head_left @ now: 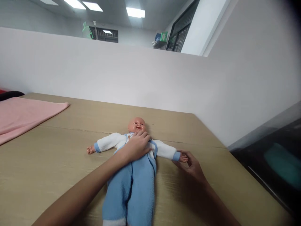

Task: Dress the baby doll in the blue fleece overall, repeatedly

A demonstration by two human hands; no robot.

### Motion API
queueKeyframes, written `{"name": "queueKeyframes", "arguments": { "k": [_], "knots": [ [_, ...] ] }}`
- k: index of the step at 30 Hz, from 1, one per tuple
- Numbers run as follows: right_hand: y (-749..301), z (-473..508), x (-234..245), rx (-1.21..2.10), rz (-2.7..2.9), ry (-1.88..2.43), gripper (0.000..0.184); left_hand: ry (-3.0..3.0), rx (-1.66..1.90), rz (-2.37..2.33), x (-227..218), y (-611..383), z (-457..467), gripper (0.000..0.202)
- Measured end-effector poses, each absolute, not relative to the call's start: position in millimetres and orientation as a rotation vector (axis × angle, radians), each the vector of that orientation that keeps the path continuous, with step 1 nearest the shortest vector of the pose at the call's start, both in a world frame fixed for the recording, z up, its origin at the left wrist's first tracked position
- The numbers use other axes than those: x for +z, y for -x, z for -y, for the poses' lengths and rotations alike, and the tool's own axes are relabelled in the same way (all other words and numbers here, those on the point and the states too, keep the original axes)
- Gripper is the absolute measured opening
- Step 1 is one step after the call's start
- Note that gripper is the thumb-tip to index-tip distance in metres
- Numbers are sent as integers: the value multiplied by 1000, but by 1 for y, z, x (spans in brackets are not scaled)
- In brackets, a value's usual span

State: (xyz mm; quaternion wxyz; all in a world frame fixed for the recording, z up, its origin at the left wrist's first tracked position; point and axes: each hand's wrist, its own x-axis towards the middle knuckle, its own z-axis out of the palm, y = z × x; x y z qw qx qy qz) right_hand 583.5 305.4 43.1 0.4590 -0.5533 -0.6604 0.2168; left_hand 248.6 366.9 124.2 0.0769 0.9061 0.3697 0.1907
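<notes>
A baby doll point(136, 125) in a white top and blue trousers point(131, 188) lies on its back on the wooden table point(58, 150), arms spread. My left hand point(137, 145) rests on the doll's chest, fingers curled against the clothing just under the chin. My right hand point(189, 163) pinches the blue cuff and small hand at the end of the doll's sleeve point(168, 152) on the right side.
A pink cloth point(21, 116) lies spread at the table's far left. A white partition wall point(141, 78) runs behind the table. A dark box with something teal inside point(279, 157) stands off the table's right edge.
</notes>
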Motion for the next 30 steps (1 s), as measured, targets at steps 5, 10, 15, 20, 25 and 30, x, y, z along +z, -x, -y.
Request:
{"name": "queueKeyframes", "arguments": {
  "k": [5,10,15,20,25,30],
  "knots": [
    [-557,-333,58,773,1338,1182,62,-2673,612,-1103,111,-264,-382,23],
    [-510,-361,66,840,1251,1120,66,-2560,862,-717,111,-250,-378,26],
    [-472,-357,69,679,1701,1073,36,-2419,977,-576,114,-239,-372,32],
    [-475,-329,81,588,1971,963,14,-2131,1089,-550,109,-241,-381,29],
    [-483,-312,69,782,1814,1014,25,-2051,1035,-665,99,-248,-393,27],
    [-471,-317,37,972,1390,1149,37,-2194,931,-733,91,-250,-393,22]
  ]
}}
